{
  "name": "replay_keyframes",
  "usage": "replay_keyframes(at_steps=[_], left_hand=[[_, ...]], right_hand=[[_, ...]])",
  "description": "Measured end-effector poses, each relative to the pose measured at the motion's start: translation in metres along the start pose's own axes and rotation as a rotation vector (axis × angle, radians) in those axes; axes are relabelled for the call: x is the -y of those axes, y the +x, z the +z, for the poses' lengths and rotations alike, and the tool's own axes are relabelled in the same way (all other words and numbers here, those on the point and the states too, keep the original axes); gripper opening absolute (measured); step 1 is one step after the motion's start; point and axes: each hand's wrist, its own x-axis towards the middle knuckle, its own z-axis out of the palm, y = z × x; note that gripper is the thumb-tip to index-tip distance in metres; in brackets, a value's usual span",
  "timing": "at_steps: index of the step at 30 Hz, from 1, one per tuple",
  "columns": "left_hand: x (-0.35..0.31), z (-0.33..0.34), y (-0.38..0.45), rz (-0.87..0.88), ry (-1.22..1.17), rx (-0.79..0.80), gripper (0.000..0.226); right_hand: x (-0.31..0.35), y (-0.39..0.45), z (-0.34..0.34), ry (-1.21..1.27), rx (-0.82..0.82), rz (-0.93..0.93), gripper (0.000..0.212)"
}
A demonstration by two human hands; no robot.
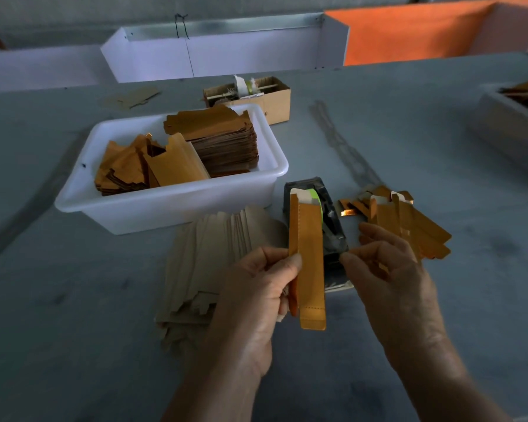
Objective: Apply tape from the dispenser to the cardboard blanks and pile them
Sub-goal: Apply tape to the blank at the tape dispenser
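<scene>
My left hand (256,287) grips a long folded orange cardboard blank (310,254), held upright in front of the black tape dispenser (326,220) with its green roll (316,197). My right hand (387,266) hovers just right of the blank, thumb and forefinger pinched together at the dispenser's blade; whether a piece of tape is between them is too faint to tell. A loose pile of orange blanks (415,226) lies to the right of the dispenser. A fanned stack of pale blanks (214,257) lies under my left hand.
A white plastic tub (177,202) behind the stack holds more orange blanks. A small cardboard box (272,99) stands behind it. A white trough (226,53) and orange sheet (409,35) line the far edge. Another tray (506,117) sits at the right.
</scene>
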Motion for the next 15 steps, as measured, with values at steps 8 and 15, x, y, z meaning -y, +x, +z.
replay_keyframes(at_steps=[8,15], left_hand=[[-0.005,0.016,0.002,0.084,0.067,0.073,0.015],[-0.01,0.018,0.003,0.098,0.237,0.077,0.011]], right_hand=[[-0.006,-0.01,0.008,-0.063,-0.042,-0.041,0.015],[-0.004,-0.007,0.007,-0.193,-0.044,-0.145,0.014]])
